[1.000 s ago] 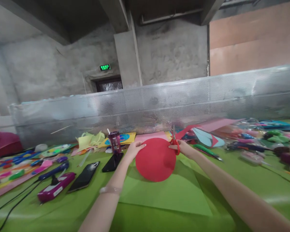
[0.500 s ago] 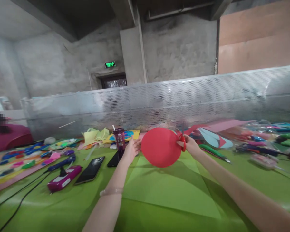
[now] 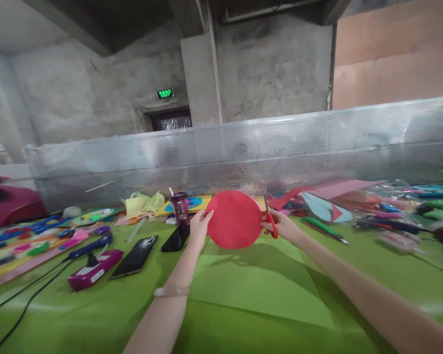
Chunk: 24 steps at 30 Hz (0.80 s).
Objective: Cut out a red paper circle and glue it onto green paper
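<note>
Presently trimming red paper disc (image 3: 233, 220) above tabletop (image 3: 243, 295): pinched at left edge by left hand (image 3: 198, 227), met at right by scissors (image 3: 268, 216) clamped in right hand (image 3: 282, 227). Next, probably: slight turn of disc.

The near half of the table (image 3: 243, 327) lies open to a hand, bearing only a flat green sheet (image 3: 266, 290). Toward the left edge, two phones (image 3: 135, 263), a purple tool (image 3: 90, 275) and its cable (image 3: 29, 296) lie in the way. A purple cup (image 3: 180, 209) stands just beside the left hand (image 3: 198, 227), which pinches a red disc (image 3: 233, 220) raised off the table. The right hand (image 3: 282, 227) grips scissors (image 3: 269, 221) at its other side. Craft clutter (image 3: 391, 216) crowds the far right, and a perforated screen (image 3: 299, 142) closes the far edge.
</note>
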Available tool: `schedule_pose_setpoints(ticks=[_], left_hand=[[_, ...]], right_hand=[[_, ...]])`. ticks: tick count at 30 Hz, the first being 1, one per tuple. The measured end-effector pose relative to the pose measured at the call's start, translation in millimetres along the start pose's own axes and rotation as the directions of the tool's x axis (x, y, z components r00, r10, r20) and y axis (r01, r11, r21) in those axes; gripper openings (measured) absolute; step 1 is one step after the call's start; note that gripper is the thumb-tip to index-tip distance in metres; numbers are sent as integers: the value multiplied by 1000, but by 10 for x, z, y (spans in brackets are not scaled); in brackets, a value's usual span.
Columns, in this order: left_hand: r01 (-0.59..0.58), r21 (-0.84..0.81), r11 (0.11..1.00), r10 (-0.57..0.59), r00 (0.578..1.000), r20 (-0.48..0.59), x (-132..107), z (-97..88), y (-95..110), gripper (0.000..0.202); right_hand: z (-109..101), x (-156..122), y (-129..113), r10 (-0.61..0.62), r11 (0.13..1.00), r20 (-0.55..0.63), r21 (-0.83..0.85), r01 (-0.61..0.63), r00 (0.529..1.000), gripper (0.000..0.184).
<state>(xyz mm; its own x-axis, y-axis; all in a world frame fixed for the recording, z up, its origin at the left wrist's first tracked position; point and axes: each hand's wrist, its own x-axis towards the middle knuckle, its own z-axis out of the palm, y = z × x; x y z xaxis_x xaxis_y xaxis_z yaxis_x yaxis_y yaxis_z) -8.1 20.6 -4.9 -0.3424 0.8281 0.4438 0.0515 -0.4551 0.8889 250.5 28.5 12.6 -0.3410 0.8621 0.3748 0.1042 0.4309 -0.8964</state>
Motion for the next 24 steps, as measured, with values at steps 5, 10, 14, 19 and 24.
schedule_pose_setpoints(ticks=[5, 10, 14, 19, 24], left_hand=[[-108, 82, 991, 109, 994, -12, 10, -20, 11, 31], [-165, 141, 976, 161, 986, 37, -9, -5, 17, 28], [-187, 177, 966, 180, 982, 53, -30, 4, 27, 28], [-189, 188, 964, 180, 982, 64, -45, 28, 36, 30], [-177, 187, 966, 166, 983, 75, -47, 41, 36, 30]], right_hand=[[-84, -36, -2, 78, 991, 37, -110, -73, 996, 23], [-238, -46, -7, 95, 977, 36, -196, -87, 995, 12], [-213, -69, -26, 95, 972, 63, -223, -79, 993, 8], [-120, -101, -46, 107, 970, 111, -228, -80, 988, 9], [-110, -116, -45, 111, 972, 149, -223, -76, 983, 6]])
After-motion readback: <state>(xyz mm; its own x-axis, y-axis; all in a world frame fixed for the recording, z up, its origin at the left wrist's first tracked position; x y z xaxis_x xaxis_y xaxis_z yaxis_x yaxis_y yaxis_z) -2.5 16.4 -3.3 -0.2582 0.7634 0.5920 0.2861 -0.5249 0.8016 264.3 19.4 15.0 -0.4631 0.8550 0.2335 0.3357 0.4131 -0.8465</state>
